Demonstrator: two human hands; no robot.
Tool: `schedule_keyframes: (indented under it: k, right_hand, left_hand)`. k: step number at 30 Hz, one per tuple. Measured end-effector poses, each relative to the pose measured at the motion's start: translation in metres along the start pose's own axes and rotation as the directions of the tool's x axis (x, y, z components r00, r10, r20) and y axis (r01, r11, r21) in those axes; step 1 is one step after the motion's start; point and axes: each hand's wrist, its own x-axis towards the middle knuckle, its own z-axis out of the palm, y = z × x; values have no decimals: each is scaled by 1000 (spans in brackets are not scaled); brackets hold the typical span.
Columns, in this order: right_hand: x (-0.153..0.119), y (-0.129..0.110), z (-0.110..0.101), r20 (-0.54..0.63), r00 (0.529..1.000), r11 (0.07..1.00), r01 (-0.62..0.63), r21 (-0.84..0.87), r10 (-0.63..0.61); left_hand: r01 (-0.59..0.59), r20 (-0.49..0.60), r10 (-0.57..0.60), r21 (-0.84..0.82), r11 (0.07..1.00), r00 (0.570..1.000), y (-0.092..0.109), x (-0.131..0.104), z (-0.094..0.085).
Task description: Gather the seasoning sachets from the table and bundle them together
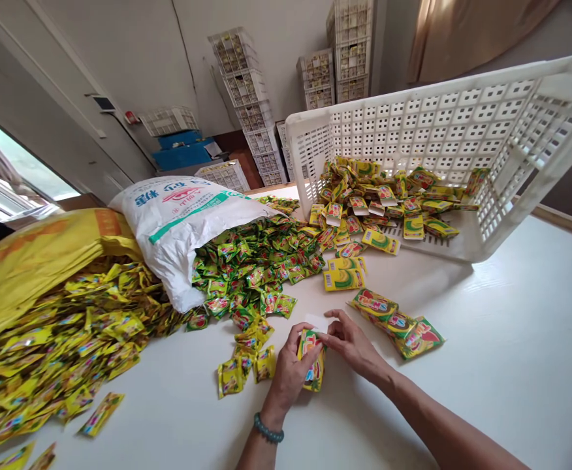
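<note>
- Just below the centre of the frame, our left hand (286,372) has its grip closed around a small green-and-yellow box (314,377); our thumb and fingers cover part of its printed front.
- Our right hand (347,338) is at the top of that box, fingertips by a white flap (317,322); we cannot tell whether its grip pinches the flap or only touches it, and the box's inside is hidden from us.
- Both forearms are cut off by the bottom edge; a beaded bracelet (268,429) circles our left wrist.
- Just left of the left hand, we see loose yellow packets (230,377) on the white surface (168,418).
- Right of the right hand, printed boxes (420,337) overlap, so some show only in part.
- At the centre, green packets (256,261) spill from a white sack (183,228), whose depths we cannot see.
- The yellow sack (46,267) is cut off at the left edge.
- At upper right, a white crate (443,111) holding jumbled boxes runs to the right edge.
- We cannot make out what fills the stacked crates (254,117) at top centre.
</note>
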Motion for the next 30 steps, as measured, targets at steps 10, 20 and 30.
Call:
schedule_keyframes:
  k: [10,20,30]
  right_hand:
    - [-3,-9,0,13,994,989,112,-97,-111]
    - [-3,-4,5,61,998,994,-13,108,7]
    - [0,0,0,22,986,967,-169,192,168]
  left_hand:
    - [61,-28,-68,-214,975,997,9,-2,2]
    - [60,-86,-79,-207,976,993,-1,0,-4]
    - [62,-90,-84,-223,973,992,0,1,-4]
